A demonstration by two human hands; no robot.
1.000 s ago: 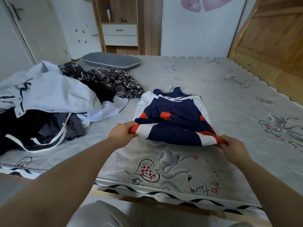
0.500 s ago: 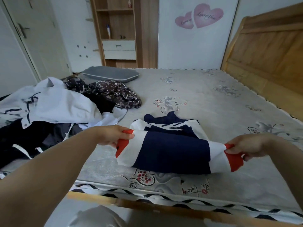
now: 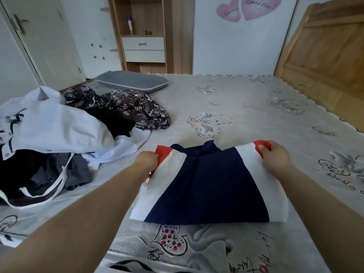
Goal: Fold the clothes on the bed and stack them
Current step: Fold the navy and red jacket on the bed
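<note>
— Near the front edge of the bed (image 3: 256,107), lying flat: navy garment (image 3: 204,186) with white and red side panels, folded over on itself.

— Grips?

— Left hand (image 3: 146,160) curled round the far left corner, pinching the red edge. Right hand (image 3: 275,158) curled over the far right corner, thumb on top of the red strip, fingers tucked under the cloth. Both clamped on fabric, neither spread.

— Lifted or resting?

— Near fold resting on the mattress; far edge raised a little between the two hands. Hard to say how much.

— Anything hidden?

— Fingertips of both hands, under the cloth. Layers beneath the top fold, covered too. A dark navy flap poking out past the far edge, shape unclear. Kind of garment: cannot tell.

— And to the left?

— Unfolded pile (image 3: 59,138), well apart from the navy piece: white shirt (image 3: 57,127) on top, dark grey and black cloth beneath with white straps trailing, a patterned dark garment (image 3: 136,107) behind. Left side of the pile cut off by the frame.

— Surface and room?

— Grey printed mattress cover with heart and flower motifs. Grey pillow (image 3: 132,81) at the far left corner. Wooden headboard (image 3: 323,48) on the right. Beyond the bed, a wooden shelf unit (image 3: 143,36) with white drawers, a white door (image 3: 45,36), pink heart stickers (image 3: 246,8) on the wall
</note>
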